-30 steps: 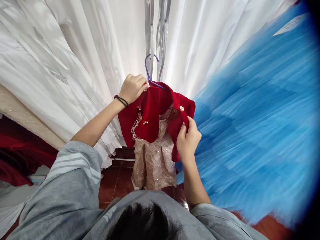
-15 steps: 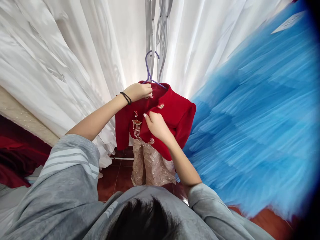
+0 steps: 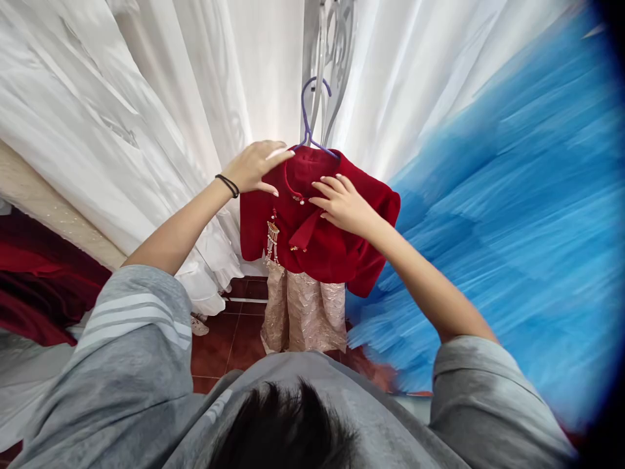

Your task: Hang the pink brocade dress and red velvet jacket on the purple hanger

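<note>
A red jacket (image 3: pixel 371 195) with gold clasps hangs on a purple hanger (image 3: pixel 306 114). Its front edges meet at the collar, and a flap of the front folds outward lower down. A beaded tassel ornament (image 3: pixel 272 236) dangles on the jacket's left side. My left hand (image 3: pixel 254 168) is open at the left shoulder by the collar, thumb and fingers apart. Over the right chest, just below the collar, lies my right hand (image 3: pixel 344 203), open with fingers spread. Beneath the jacket shows a pale pink, shiny skirt (image 3: pixel 315 312).
The hanger hooks on a silver ornate metal rack (image 3: pixel 336 58). White gowns (image 3: pixel 185 98) hang behind and to the left. A large blue tulle dress (image 3: pixel 508 215) fills the right side. Dark red cloth (image 3: pixel 39 280) lies at far left, above a red tiled floor (image 3: pixel 215 345).
Both hands have opened and let go of the jacket's front edges. The left moved outward to the shoulder, the right upward and right. The collar now sits closed at the neck.
</note>
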Demonstrator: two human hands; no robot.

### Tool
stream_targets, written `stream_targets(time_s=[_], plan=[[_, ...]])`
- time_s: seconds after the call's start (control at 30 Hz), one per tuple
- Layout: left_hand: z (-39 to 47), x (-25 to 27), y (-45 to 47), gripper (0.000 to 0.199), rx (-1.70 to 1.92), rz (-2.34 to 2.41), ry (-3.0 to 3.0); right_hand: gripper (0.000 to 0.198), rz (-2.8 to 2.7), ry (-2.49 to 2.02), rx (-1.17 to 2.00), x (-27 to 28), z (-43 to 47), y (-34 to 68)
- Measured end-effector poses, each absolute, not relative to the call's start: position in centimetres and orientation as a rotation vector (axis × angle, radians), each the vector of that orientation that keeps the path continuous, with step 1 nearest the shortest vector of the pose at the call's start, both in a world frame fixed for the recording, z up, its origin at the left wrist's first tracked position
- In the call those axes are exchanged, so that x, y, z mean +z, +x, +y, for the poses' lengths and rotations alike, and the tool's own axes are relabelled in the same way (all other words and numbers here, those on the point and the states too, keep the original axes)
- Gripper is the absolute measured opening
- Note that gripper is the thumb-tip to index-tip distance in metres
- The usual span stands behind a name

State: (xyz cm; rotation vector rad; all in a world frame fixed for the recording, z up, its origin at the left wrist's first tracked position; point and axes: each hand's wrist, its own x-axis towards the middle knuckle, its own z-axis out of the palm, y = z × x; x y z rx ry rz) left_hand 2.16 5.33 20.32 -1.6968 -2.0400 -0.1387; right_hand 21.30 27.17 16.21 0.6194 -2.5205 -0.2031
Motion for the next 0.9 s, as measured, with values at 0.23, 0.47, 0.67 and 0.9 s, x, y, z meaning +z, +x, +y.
stream_targets(time_s=[0.23,0.47,0.67,0.9], plan=[[3.8,18.5,0.1,0.096,-0.611,-2.418,-1.451,0.033,-2.463,0.624,-0.201,17.8,33.1,18.2],[4.8,18.4,0.9,0.045,-1.287,-2.289,-1.164,0.043,-2.305,0.349,0.242,19.6,33.8,15.1],[4.2,18.9,-0.5,0.044,-1.485,-2.545,-0.859,0.051,-2.507,0.271,0.088,18.2,30.5,15.2],[0.5,17.8,0.1,0.049,-1.157,-2.628,-0.899,0.074,-2.483,0.132,0.192,16.4,32.2,15.3]])
